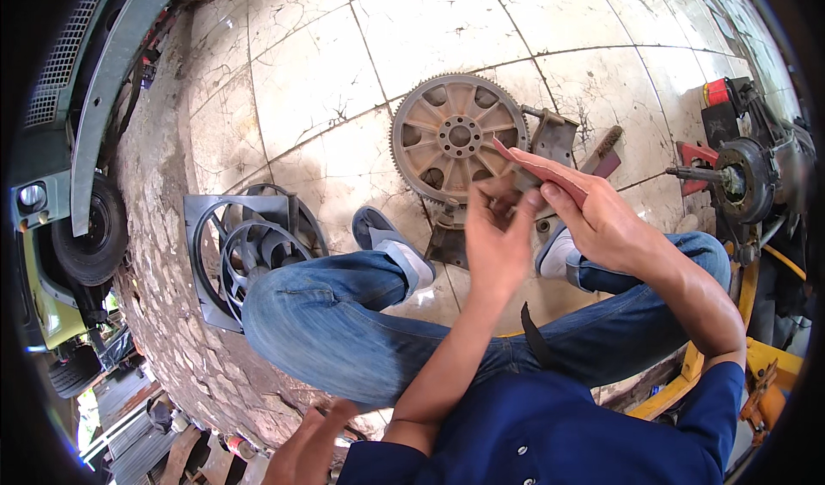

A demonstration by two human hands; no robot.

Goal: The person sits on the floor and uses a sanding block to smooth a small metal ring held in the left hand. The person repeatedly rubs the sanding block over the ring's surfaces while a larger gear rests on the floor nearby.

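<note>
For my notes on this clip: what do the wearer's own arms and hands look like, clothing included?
The left hand and right hand are both bare, with no gloves, and no watch or bracelet shows at either wrist. The forearms are uncovered too. Short, plain dark-blue fabric sleeves end near the elbows. Blur hides finer detail on the left hand.
</note>
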